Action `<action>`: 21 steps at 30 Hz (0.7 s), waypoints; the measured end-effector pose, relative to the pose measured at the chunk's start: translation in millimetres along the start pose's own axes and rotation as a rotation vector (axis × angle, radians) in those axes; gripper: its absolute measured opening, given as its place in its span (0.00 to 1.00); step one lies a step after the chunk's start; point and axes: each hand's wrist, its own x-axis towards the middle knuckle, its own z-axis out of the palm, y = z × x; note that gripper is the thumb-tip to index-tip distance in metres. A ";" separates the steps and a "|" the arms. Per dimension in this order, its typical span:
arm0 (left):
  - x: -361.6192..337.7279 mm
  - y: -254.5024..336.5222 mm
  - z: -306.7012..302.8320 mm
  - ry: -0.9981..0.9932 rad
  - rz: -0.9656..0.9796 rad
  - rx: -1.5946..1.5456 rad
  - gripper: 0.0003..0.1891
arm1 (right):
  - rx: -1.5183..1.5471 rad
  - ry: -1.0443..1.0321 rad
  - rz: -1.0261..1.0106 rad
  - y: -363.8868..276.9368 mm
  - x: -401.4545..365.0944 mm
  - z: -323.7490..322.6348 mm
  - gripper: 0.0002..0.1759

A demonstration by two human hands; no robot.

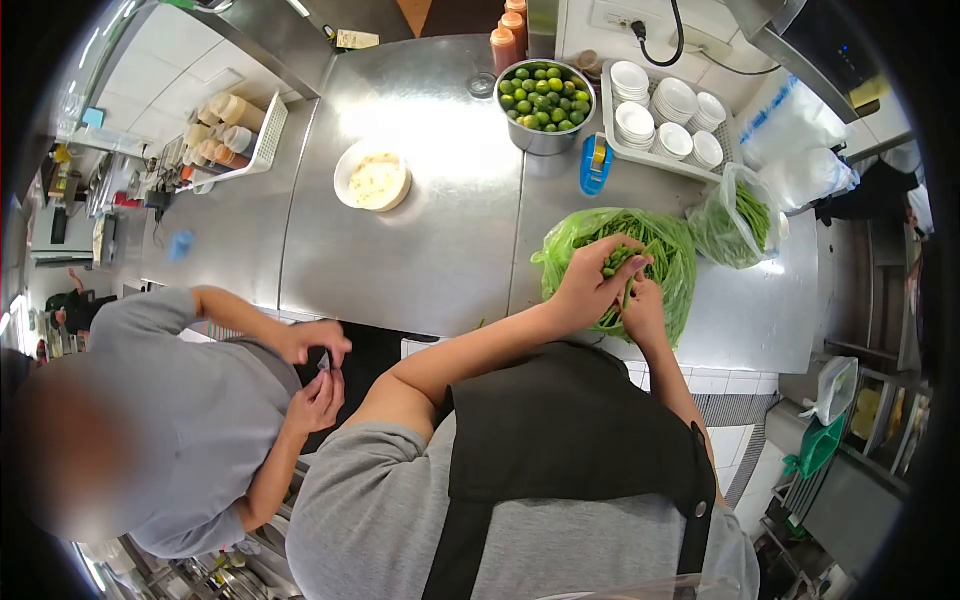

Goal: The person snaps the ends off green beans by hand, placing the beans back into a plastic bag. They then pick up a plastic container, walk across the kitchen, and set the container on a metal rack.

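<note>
A green plastic bag (560, 240) full of long green beans (655, 232) lies open on the steel counter in front of me. Over the bag, my left hand (597, 280) is closed around a small bunch of green beans, with several ends poking out between its fingers. Right beside it, my right hand (645, 310) pinches a green bean that hangs down near the left hand's fingers. Its fingertips are partly hidden. Both hands are close together, almost touching.
Behind the bag are a pot of limes (545, 138), a blue tape dispenser (596, 165) and a basket of lidded cups (660, 160). Another bag of beans (735, 220) stands right. Left are a white bowl (373, 175) and a co-worker (210, 400) handling something small.
</note>
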 end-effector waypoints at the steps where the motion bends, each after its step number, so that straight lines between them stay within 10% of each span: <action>1: -0.5 3.3 -0.7 -0.020 -0.068 -0.039 0.12 | -0.055 0.002 0.023 -2.2 -0.6 -1.5 0.17; 11: 7.6 -31.9 -20.2 0.234 -0.672 -0.667 0.17 | -0.078 0.197 -0.115 -8.1 -1.8 -16.1 0.11; 17: 16.1 -44.5 -84.5 0.432 -0.622 -0.358 0.13 | -0.179 0.072 -0.100 -3.7 -5.0 -20.9 0.09; 21: 20.7 -101.6 -186.2 0.550 -0.377 0.394 0.25 | -0.165 0.052 -0.105 -10.1 -11.6 -21.1 0.09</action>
